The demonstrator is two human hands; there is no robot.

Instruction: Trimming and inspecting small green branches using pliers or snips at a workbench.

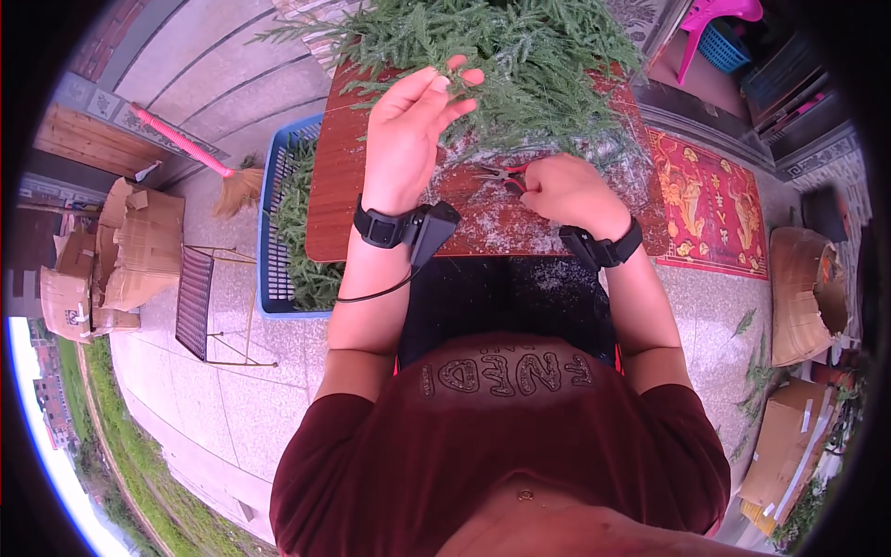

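Left hand (408,139) pinches a green sprig (520,56) at the far pile; right hand (566,190), nearer, seems clamped on red-handled pliers (501,174) pointing left.

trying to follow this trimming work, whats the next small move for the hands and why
Probably bring the red-handled pliers up to the green sprig. The left hand pinches a sprig at the edge of the branch pile, raised and apart from the tool, while the right hand grips the pliers low on the wooden table.
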